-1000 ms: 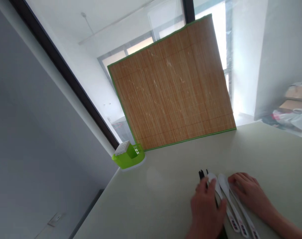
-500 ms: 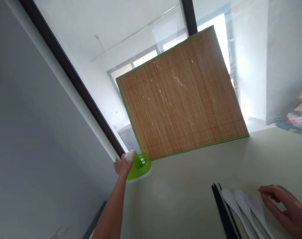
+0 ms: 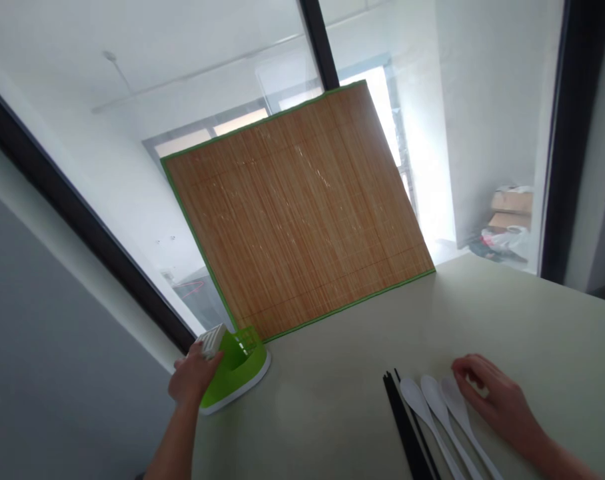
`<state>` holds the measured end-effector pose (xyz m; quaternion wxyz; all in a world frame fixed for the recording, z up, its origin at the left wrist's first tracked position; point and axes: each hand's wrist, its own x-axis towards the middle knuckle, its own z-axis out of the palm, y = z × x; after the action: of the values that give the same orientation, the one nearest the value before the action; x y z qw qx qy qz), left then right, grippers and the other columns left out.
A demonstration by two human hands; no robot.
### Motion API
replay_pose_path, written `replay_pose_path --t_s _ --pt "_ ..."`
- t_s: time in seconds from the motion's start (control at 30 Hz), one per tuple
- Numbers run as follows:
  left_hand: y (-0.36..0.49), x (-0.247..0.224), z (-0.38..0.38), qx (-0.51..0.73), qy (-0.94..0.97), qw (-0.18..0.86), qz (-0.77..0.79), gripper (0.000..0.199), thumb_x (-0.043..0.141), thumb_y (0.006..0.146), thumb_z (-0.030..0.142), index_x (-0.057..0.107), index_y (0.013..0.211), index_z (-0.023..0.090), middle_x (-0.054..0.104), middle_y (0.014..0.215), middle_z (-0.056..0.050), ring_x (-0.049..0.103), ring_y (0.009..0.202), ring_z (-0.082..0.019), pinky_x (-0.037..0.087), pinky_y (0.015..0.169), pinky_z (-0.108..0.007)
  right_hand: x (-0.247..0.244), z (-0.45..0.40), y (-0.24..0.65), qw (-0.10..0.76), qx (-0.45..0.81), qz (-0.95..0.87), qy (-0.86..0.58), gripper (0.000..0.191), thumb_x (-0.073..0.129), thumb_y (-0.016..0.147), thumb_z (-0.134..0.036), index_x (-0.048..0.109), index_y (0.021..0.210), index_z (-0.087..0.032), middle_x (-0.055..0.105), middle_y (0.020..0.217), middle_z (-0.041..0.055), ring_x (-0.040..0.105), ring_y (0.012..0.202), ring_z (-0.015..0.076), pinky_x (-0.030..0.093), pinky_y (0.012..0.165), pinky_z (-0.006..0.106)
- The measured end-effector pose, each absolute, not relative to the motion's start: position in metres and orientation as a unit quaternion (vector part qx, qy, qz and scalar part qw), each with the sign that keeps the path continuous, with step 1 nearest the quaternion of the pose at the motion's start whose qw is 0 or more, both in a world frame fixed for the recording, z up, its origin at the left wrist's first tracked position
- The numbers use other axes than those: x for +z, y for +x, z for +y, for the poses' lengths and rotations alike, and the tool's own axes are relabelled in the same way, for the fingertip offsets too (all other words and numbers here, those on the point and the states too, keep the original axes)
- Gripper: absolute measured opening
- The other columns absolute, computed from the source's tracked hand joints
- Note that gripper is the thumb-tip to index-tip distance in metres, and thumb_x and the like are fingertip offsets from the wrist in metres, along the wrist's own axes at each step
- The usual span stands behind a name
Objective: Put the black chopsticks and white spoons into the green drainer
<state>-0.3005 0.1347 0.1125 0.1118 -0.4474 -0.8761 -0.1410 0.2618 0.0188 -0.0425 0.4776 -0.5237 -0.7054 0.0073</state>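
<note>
My left hand [image 3: 192, 375] is closed around the left end of a green plastic utensil holder [image 3: 240, 373] with a white base. Its fingers lie on a white slatted piece [image 3: 212, 341] at the holder's top. My right hand [image 3: 500, 393] has its thumb and fingertips pinched together beside the bowl of the rightmost white spoon [image 3: 455, 397]; nothing shows between them. Two more white spoons [image 3: 435, 395] lie to its left, handles toward me. Left of those are a single black chopstick [image 3: 416, 420] and a bunch of black chopsticks [image 3: 401, 423].
A bamboo mat [image 3: 302, 213] with green edging leans upright against the glass [image 3: 232, 60] behind the pale table [image 3: 327, 387]. A grey wall [image 3: 47, 347] borders the left side. Cardboard boxes [image 3: 511, 210] stand beyond the glass on the right.
The view has swung right, so everything sits further left in it. My left hand stays on the holder, and my right hand stays pinched near the spoons.
</note>
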Motion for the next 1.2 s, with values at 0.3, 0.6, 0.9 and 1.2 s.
replay_pose_path --t_s 0.3,0.6,0.9,1.2 --pt "-0.137 0.121 0.109 -0.206 -0.556 0.207 -0.778 0.066 0.042 0.082 0.059 0.032 0.139 0.027 0.053 0.113 -0.014 0.061 0.09 -0.028 0.047 0.07 -0.036 -0.045 0.019 0.256 0.45 0.018 -0.712 -0.538 0.006 0.044 0.091 -0.027 0.049 0.089 -0.024 0.056 0.081 -0.0006 0.053 0.067 0.0137 0.042 0.064 0.027" --pt "0.004 0.095 0.114 -0.244 -0.634 0.172 -0.714 0.064 0.051 0.08 0.055 0.037 0.136 0.028 0.054 0.103 -0.012 0.06 0.086 -0.026 0.046 0.066 -0.032 -0.041 0.016 0.257 0.451 0.007 -0.71 -0.541 0.008 0.043 0.091 -0.027 0.05 0.088 -0.023 0.058 0.08 -0.0005 0.055 0.069 0.0137 0.04 0.065 0.027" --pt "0.068 0.09 0.122 -0.25 -0.645 0.185 -0.698 0.055 0.053 0.08 0.051 0.046 0.127 0.025 0.052 0.1 -0.013 0.058 0.088 -0.027 0.047 0.066 -0.032 -0.037 0.014 0.254 0.449 0.007 -0.709 -0.545 0.01 0.042 0.091 -0.026 0.052 0.088 -0.022 0.059 0.078 -0.0007 0.056 0.067 0.0133 0.04 0.064 0.026" --pt "0.09 0.092 0.106 -0.24 -0.646 0.186 -0.7 0.052 0.059 0.076 0.052 0.051 0.117 0.02 0.048 0.111 -0.015 0.055 0.094 -0.028 0.049 0.066 -0.031 -0.035 0.013 0.252 0.442 0.006 -0.72 -0.534 0.012 0.042 0.09 -0.025 0.053 0.087 -0.023 0.06 0.077 -0.0009 0.057 0.066 0.0126 0.04 0.063 0.025"
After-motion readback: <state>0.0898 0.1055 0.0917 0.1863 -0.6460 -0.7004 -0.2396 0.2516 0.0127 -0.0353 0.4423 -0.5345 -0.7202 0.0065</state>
